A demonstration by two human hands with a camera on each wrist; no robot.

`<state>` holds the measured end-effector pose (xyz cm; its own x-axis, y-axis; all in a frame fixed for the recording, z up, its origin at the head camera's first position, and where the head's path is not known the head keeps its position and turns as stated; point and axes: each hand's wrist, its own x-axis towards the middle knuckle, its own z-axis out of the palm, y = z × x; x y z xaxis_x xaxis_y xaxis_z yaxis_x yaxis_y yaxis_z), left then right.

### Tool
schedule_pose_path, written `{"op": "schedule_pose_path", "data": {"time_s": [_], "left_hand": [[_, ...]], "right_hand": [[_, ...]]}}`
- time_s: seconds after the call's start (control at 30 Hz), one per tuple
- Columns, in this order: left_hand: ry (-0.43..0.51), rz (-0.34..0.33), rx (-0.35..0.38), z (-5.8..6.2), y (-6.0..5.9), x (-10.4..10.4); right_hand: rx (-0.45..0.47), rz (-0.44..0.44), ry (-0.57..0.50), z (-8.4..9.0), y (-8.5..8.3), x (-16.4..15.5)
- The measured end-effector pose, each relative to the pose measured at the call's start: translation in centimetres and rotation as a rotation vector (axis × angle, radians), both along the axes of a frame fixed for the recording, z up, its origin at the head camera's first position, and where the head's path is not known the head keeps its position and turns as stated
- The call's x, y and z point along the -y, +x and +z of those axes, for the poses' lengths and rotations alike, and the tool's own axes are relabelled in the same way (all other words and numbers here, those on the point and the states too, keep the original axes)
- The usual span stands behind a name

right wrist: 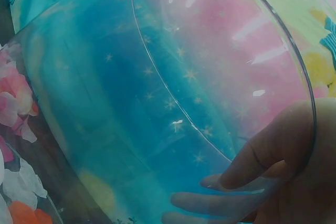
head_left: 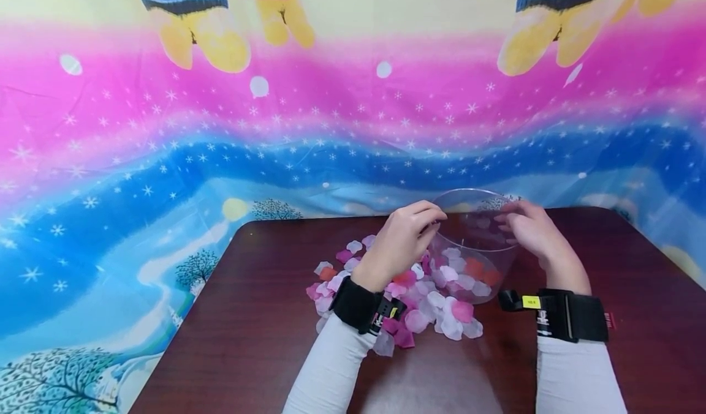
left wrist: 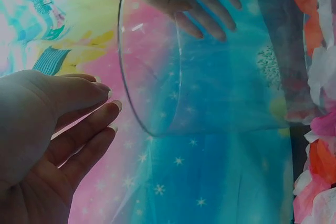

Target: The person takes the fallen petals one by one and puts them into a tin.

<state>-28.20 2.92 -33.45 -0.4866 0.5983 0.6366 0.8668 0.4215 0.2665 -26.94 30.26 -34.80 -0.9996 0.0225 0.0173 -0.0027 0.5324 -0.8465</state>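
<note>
A clear plastic container [head_left: 475, 242] with a wide round rim stands on the table, petals in its bottom. My left hand [head_left: 405, 236] is at the left of its rim; in the left wrist view, the fingertips [left wrist: 113, 109] are bent loosely, a gap short of the rim, with nothing between them. Over at the right of the rim is my right hand [head_left: 532, 233]. Its fingers show through the clear wall in both wrist views, nearly straight and slightly spread. A pile of pink, white and red artificial petals [head_left: 416, 321] lies before and left of the container.
The dark brown table [head_left: 248, 340] carries everything. Behind its far edge hangs a printed cloth [head_left: 331, 126] with snowflakes and cartoon figures. Black straps [head_left: 358, 304] with small cameras sit on both wrists.
</note>
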Motion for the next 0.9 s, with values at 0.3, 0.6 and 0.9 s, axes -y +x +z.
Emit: {"op": "schedule_pose_path", "data": {"time_s": [0.3, 0.6, 0.9], "left_hand": [[0.071, 0.039, 0.074, 0.4, -1.2, 2.6], [0.048, 0.175, 0.199, -1.1, -3.5, 6.1], [-0.05, 0.226, 0.364, -2.7, -4.9, 7.7]], "right_hand": [[-0.002, -0.003, -0.001, 0.0, 0.1, 0.1], [-0.004, 0.002, 0.004, 0.1, 0.1, 0.1], [0.008, 0.002, -0.006, 0.1, 0.0, 0.0]]}}
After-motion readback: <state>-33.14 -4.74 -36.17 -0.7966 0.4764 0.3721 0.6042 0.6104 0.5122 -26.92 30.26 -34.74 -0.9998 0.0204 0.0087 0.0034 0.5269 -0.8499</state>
